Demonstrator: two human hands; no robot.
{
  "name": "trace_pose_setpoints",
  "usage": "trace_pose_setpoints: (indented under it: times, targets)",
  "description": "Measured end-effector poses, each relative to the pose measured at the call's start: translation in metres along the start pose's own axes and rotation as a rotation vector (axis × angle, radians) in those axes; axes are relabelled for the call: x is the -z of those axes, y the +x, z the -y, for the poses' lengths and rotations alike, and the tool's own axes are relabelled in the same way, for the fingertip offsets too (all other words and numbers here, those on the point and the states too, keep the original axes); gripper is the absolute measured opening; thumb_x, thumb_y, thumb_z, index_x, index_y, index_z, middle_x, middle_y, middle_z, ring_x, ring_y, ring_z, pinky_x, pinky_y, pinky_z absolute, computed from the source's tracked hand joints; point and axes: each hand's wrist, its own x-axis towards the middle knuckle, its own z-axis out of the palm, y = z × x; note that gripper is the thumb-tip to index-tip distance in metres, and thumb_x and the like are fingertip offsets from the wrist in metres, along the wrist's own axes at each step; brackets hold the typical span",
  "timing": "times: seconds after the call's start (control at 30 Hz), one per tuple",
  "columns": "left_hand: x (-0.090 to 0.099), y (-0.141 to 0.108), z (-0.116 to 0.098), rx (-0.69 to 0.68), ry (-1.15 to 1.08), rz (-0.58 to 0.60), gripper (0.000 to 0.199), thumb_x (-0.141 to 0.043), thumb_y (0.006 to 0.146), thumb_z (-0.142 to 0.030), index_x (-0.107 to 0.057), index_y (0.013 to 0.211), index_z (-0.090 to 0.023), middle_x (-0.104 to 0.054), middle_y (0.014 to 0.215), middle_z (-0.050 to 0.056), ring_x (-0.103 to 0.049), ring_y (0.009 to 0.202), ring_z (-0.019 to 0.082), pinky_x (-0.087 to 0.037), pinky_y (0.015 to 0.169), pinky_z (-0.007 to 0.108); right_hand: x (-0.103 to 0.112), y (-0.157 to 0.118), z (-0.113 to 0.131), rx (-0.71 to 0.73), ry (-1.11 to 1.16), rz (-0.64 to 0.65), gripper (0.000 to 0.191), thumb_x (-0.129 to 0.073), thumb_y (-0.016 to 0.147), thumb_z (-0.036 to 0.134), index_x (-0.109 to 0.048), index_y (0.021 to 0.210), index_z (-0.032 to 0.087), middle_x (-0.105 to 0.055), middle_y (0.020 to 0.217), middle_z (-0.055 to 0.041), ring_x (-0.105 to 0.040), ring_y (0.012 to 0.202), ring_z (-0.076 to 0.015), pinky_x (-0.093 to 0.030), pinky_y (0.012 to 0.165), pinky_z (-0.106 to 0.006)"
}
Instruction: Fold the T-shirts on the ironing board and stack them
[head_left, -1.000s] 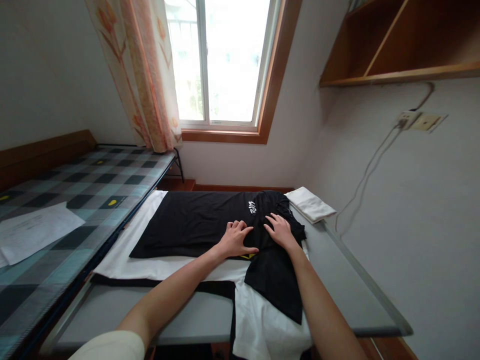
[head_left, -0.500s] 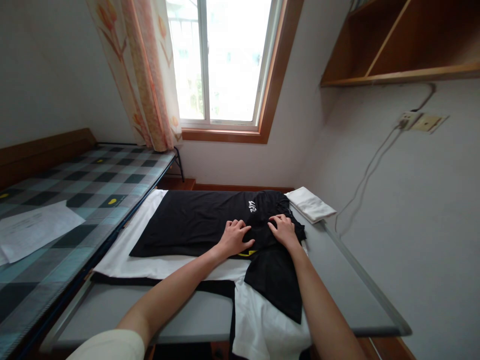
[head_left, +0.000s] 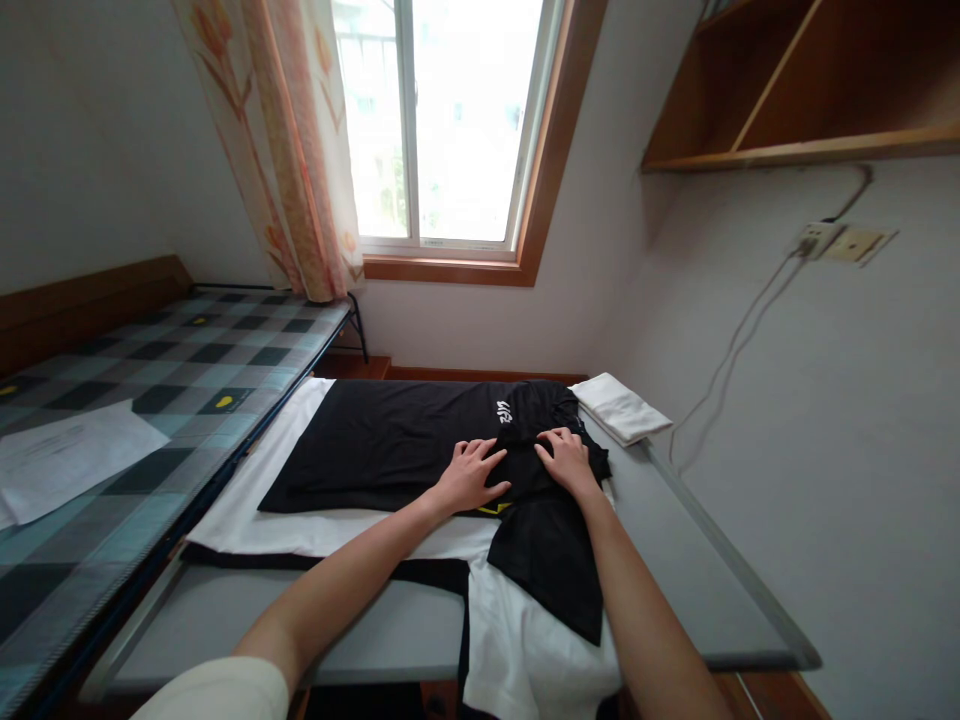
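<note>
Left hand (head_left: 466, 478): fingers spread, thumb apart, on the black shirt (head_left: 390, 440).
Right hand (head_left: 568, 462): on same shirt, nearer its right end; fingers bent, can't tell if pinching cloth.
Black shirt: laid out over a white shirt (head_left: 517, 645) on the grey bench (head_left: 697, 580), one sleeve toward camera.
Bench far right: folded white cloth (head_left: 622, 408).
Left side: checked bed (head_left: 277, 330), papers (head_left: 82, 458) on it.

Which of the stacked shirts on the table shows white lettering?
The top black T-shirt, under your left hand and right hand. The white T-shirt beneath shows no lettering, nor does the black fabric under that.
</note>
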Motion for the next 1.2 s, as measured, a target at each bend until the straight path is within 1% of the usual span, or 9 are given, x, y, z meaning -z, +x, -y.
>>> trace_pose_setpoints:
  times: [0.17, 0.23, 0.4, 0.53, 0.67, 0.83, 1.0, 1.07, 1.2]
  targets:
    - [0.003, 0.001, -0.001, -0.102, -0.031, 0.051, 0.050, -0.053, 0.089, -0.038, -0.049, 0.137, -0.025, -0.045, 0.148, 0.004, -0.039, 0.131, 0.025, -0.031, 0.106, 0.041, 0.001, 0.000, 0.000, -0.012, 0.005, 0.011, 0.027, -0.051, 0.091, 0.037, -0.067, 0.108, 0.025, -0.057, 0.118, -0.0097, -0.051, 0.109, -0.0277, -0.038, 0.090, -0.041]
    - [0.002, 0.001, -0.001, -0.075, -0.022, 0.048, 0.052, -0.051, 0.089, -0.037, -0.046, 0.139, -0.024, -0.045, 0.148, 0.005, -0.039, 0.132, 0.024, -0.030, 0.107, 0.042, 0.001, 0.000, 0.001, -0.013, 0.011, 0.012, 0.027, -0.051, 0.090, 0.037, -0.067, 0.109, 0.025, -0.057, 0.118, -0.0098, -0.050, 0.109, -0.0278, -0.038, 0.090, -0.041]
    - [-0.002, 0.000, -0.001, 0.075, 0.009, 0.000, 0.059, -0.054, 0.087, -0.046, -0.044, 0.141, -0.023, -0.047, 0.145, 0.010, -0.041, 0.131, 0.027, -0.029, 0.107, 0.046, 0.001, -0.001, 0.001, -0.011, 0.026, 0.005, 0.027, -0.051, 0.090, 0.038, -0.067, 0.107, 0.025, -0.056, 0.118, -0.0098, -0.050, 0.108, -0.0277, -0.039, 0.090, -0.042]
    - [-0.005, -0.001, 0.001, 0.083, 0.015, -0.016, 0.056, -0.054, 0.087, -0.047, -0.049, 0.137, -0.021, -0.050, 0.142, 0.011, -0.042, 0.130, 0.028, -0.028, 0.107, 0.048, 0.001, -0.001, 0.000, -0.002, 0.029, -0.014, 0.027, -0.052, 0.089, 0.038, -0.068, 0.106, 0.025, -0.057, 0.117, -0.0097, -0.050, 0.106, -0.0274, -0.039, 0.089, -0.041]
    - [-0.005, -0.001, 0.002, 0.075, 0.012, -0.015, 0.055, -0.055, 0.087, -0.047, -0.049, 0.136, -0.023, -0.051, 0.141, 0.009, -0.041, 0.131, 0.028, -0.028, 0.107, 0.048, 0.000, -0.001, 0.000, 0.003, 0.031, -0.024, 0.027, -0.052, 0.089, 0.038, -0.068, 0.105, 0.025, -0.057, 0.116, -0.0097, -0.051, 0.105, -0.0270, -0.039, 0.088, -0.041]
    - [-0.002, 0.000, 0.001, -0.007, -0.021, -0.006, 0.047, -0.056, 0.088, -0.040, -0.053, 0.133, -0.024, -0.051, 0.143, 0.006, -0.041, 0.131, 0.026, -0.031, 0.106, 0.045, -0.001, -0.001, -0.001, 0.000, 0.027, -0.013, 0.027, -0.051, 0.090, 0.038, -0.067, 0.107, 0.025, -0.056, 0.116, -0.0099, -0.050, 0.106, -0.0274, -0.039, 0.088, -0.040]
    - [0.003, 0.002, -0.001, -0.103, -0.049, 0.063, 0.039, -0.049, 0.093, -0.033, -0.055, 0.131, -0.024, -0.053, 0.141, 0.004, -0.042, 0.130, 0.022, -0.034, 0.106, 0.040, 0.000, -0.001, -0.001, -0.004, 0.033, -0.019, 0.027, -0.052, 0.089, 0.037, -0.068, 0.106, 0.024, -0.058, 0.116, -0.0099, -0.051, 0.106, -0.0286, -0.039, 0.089, -0.042]
    - [0.004, 0.002, -0.002, -0.108, -0.054, 0.083, 0.038, -0.047, 0.094, -0.032, -0.056, 0.130, -0.024, -0.054, 0.140, 0.004, -0.044, 0.129, 0.022, -0.034, 0.106, 0.040, 0.003, -0.001, 0.001, 0.028, 0.070, -0.051, 0.026, -0.050, 0.089, 0.034, -0.068, 0.105, 0.023, -0.060, 0.114, -0.0100, -0.051, 0.106, -0.0281, -0.039, 0.089, -0.041]
    - [0.005, 0.002, -0.002, -0.093, -0.057, 0.094, 0.037, -0.047, 0.094, -0.032, -0.057, 0.129, -0.025, -0.055, 0.139, 0.004, -0.045, 0.129, 0.022, -0.034, 0.105, 0.040, 0.008, 0.001, 0.012, 0.203, 0.231, -0.148, 0.033, -0.044, 0.089, 0.025, -0.064, 0.115, 0.020, -0.064, 0.103, -0.0091, -0.055, 0.101, -0.0243, -0.041, 0.091, -0.038]
